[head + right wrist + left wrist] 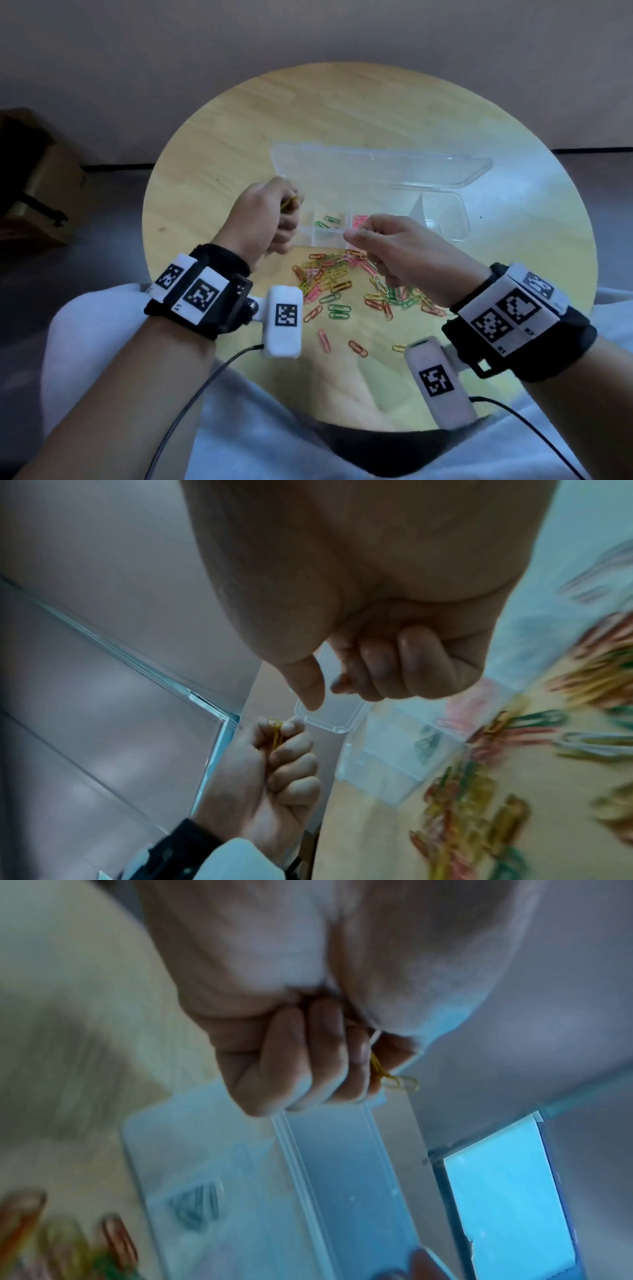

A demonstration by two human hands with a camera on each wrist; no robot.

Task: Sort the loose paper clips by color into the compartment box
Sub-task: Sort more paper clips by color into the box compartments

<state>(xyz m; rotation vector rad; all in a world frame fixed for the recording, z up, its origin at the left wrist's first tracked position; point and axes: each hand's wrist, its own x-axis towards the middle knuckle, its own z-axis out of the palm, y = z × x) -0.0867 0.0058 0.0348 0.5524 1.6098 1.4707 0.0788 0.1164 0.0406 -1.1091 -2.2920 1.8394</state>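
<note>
My left hand [270, 216] is curled into a fist around a few yellow paper clips [290, 204], just above the left end of the clear compartment box [329, 236]. The yellow paper clips [400, 1081] stick out past its fingertips [356, 1053]. My right hand [387, 246] hovers over the box's front edge with its fingers [377, 669] curled and the thumb apart; I see nothing in it. Green clips [327, 221] lie in one compartment, pink clips [359, 219] in the one to its right. A mixed pile of loose clips [342, 277] lies on the table in front of the box.
The box's clear lid [376, 168] lies open behind it. The round wooden table [239, 137] ends close to my lap. A few stray clips [358, 347] lie near the front edge. A cardboard box [34, 185] stands on the floor at left.
</note>
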